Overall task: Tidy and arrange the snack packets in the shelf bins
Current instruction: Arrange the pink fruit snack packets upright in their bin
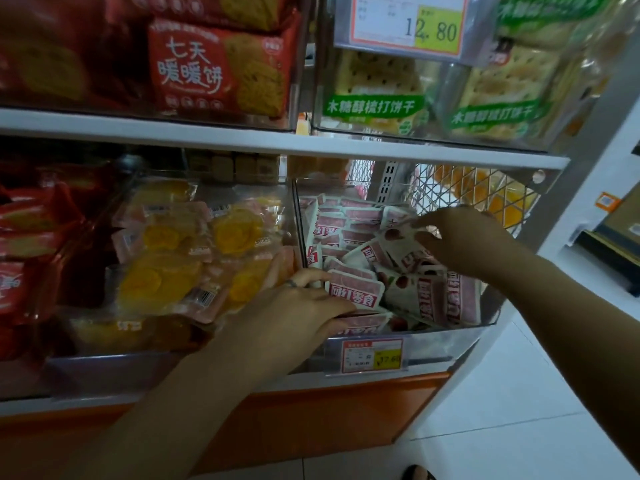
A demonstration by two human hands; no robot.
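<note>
**Snack packets (349,233), pink-and-white foil, heaped in the clear plastic bin (460,341)**

The heap sits on the lower shelf, at 4 o'clock from the view's centre. Packets at the back stand in rows, and those in front lie loose and tilted.

The left hand (298,308) reaches in from 7 o'clock. It grips a front packet (358,291) at the bin's near left corner, index finger along the packet's edge and thumb beneath.

The right hand (464,237) comes from 4 o'clock and pinches a tilted packet (394,235) between fingertips and thumb over the heap's middle.

At 9 o'clock of the heap a transparent divider wall (298,230) separates it from clear packets of yellow round cakes (166,268). White wire mesh (450,188) closes off 12 to 2 o'clock behind. A red-and-yellow price tag (372,355) hangs on the bin's front at 6 o'clock.

On the shelf above are red biscuit packs (221,67) at 11 o'clock and green-labelled cracker packs (377,98) at 1 o'clock.
</note>
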